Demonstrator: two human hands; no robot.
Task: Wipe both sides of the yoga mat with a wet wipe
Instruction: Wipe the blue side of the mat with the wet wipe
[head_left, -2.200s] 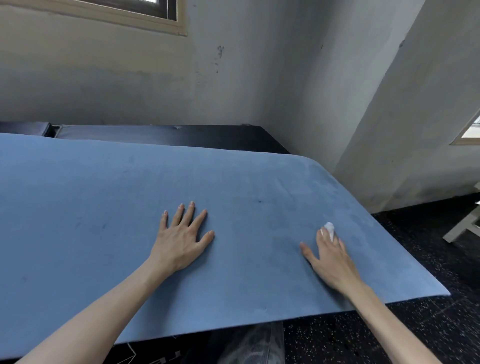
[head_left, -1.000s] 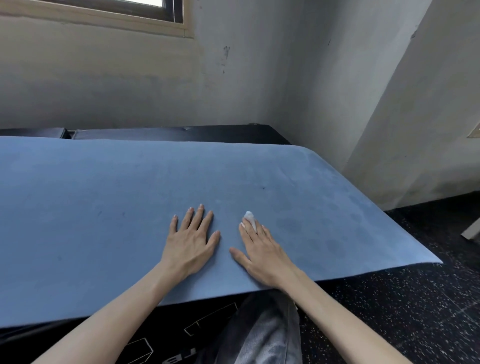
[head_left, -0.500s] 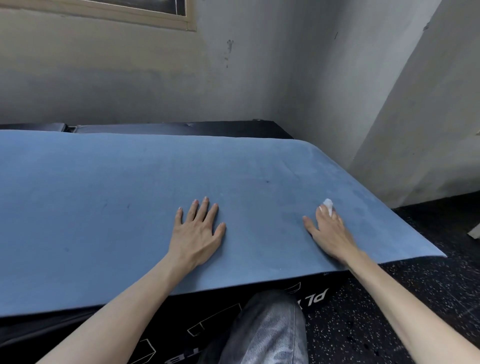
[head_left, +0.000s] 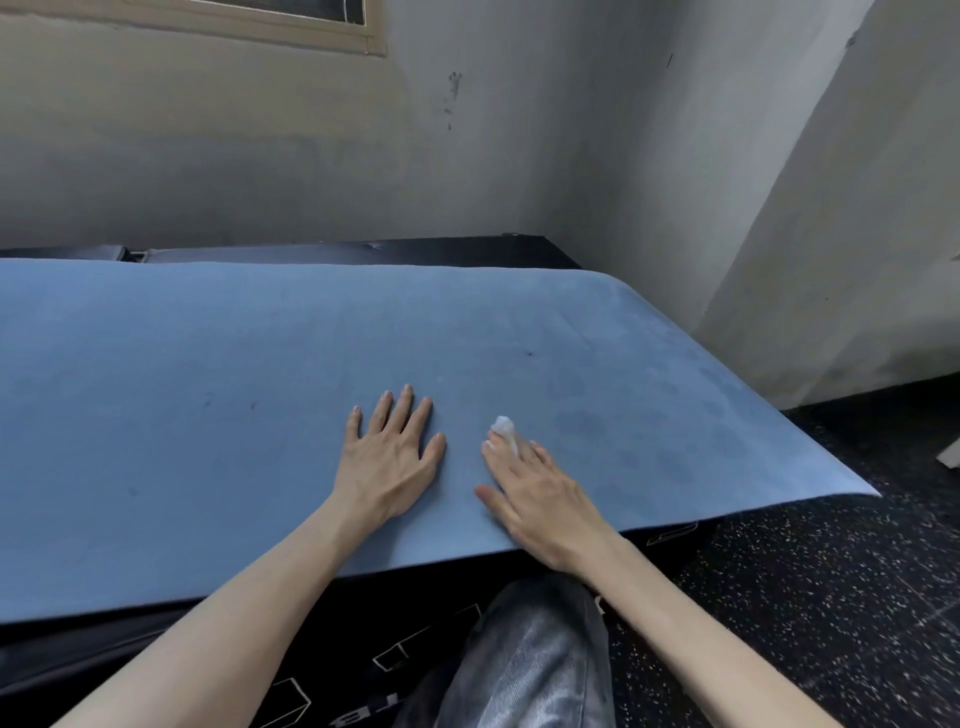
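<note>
Yoga mat (head_left: 260, 415) under wet wipe (head_left: 505, 430)

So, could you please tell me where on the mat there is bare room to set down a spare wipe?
The yoga mat is bare left of the left hand and behind both hands. It is crowded where the right hand presses the wet wipe.

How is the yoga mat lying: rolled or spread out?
Spread out: the yoga mat lies flat, with the left hand resting on it.
</note>
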